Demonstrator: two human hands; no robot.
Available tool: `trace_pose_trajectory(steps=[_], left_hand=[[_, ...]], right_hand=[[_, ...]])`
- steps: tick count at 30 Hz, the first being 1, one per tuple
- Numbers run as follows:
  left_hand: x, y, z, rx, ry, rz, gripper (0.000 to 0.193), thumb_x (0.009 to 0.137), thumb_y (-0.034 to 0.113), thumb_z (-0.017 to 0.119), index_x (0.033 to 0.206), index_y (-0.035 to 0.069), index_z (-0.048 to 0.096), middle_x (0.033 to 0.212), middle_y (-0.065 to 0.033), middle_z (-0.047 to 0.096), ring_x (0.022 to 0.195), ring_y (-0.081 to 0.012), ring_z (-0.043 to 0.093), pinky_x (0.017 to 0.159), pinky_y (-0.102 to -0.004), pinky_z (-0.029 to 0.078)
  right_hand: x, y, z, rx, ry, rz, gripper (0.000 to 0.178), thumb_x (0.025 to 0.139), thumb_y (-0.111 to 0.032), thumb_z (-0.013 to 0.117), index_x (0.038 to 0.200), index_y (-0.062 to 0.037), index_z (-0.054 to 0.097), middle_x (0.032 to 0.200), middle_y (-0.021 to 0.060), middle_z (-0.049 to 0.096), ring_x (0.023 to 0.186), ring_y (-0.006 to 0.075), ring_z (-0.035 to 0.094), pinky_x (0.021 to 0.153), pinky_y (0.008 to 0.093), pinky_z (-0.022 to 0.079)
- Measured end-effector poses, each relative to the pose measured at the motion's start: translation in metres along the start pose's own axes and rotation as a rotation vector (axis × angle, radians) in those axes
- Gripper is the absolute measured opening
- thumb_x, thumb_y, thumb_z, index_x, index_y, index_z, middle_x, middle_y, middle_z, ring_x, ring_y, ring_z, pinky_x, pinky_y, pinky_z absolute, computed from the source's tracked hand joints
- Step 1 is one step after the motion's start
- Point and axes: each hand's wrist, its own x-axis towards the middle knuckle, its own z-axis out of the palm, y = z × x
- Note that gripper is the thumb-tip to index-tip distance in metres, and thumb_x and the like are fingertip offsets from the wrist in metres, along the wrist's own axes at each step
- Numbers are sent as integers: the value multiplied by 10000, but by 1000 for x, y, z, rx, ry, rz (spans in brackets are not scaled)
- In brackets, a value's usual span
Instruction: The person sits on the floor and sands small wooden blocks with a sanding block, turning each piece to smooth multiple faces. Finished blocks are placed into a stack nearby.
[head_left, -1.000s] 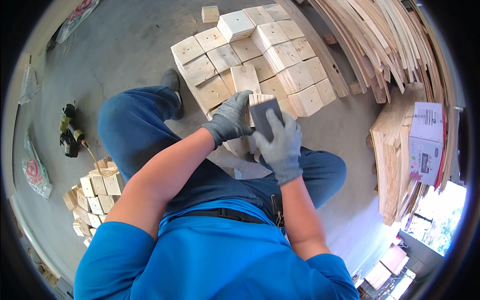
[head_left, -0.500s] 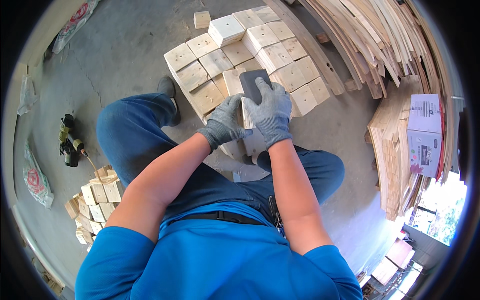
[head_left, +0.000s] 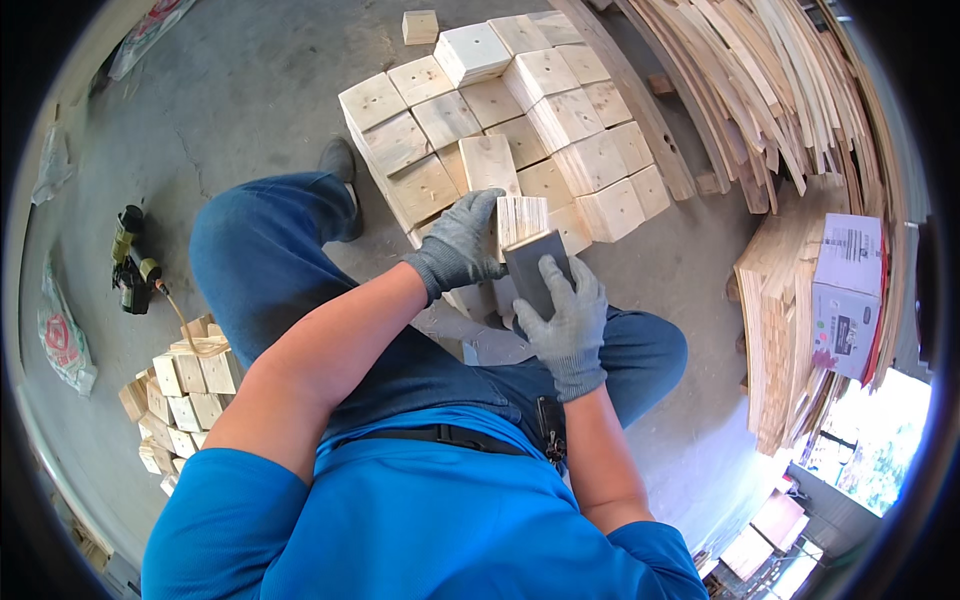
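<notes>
Both my hands wear grey knit gloves. My left hand (head_left: 460, 245) is closed on the side of a pale wooden block (head_left: 522, 214), whose striped, layered end faces up. My right hand (head_left: 572, 318) grips a dark grey sanding block (head_left: 536, 268), tilted against the right edge of that wooden block. The left thumb and the underside of the wooden block are hidden. Just beyond my hands stands a pile of square-topped wooden blocks (head_left: 445, 118), stacked in uneven steps, many with a small dark spot on top.
One loose block (head_left: 420, 27) lies past the pile. A nail gun (head_left: 132, 262) with a hose rests on the floor at left, near another heap of blocks (head_left: 190, 385). Long boards (head_left: 720, 75) fill the far right, beside stacked planks and a white carton (head_left: 848, 295).
My right hand has drawn the sanding block down and to the right, off the block's top toward its near edge. The wooden block's layered end now shows. My left hand stays on it.
</notes>
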Motion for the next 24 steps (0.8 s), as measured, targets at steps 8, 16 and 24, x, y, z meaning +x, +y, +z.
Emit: trace_pose_trajectory(steps=[8,16,24], left_hand=[[8,-7,3,-6,-14,-27,1158,648,406,996,1595,108,401,1479,-217,526,1400,-423,552,1201,-465,470],[2,-7,3,23,-4,11,1149,643,374,1003,1582,88,406,1489,-230,526,1391,-445,554,1189,-476,479],[2,1,-3,36,-20,13,1136,647,350,1000,1578,77,409,1488,-239,523,1388,-455,554,1181,-486,488]], right_hand=[[129,23,27,-19,28,159,697,823,-372,868,1457,-158,673,1372,250,616,1255,454,611,1060,557,516],[55,3,12,-26,3,112,726,811,-373,893,1461,-141,667,1406,279,590,1273,473,591,1071,584,493],[-5,-3,1,69,4,74,764,781,-319,936,1465,-125,658,1428,258,575,1290,466,571,1088,578,484]])
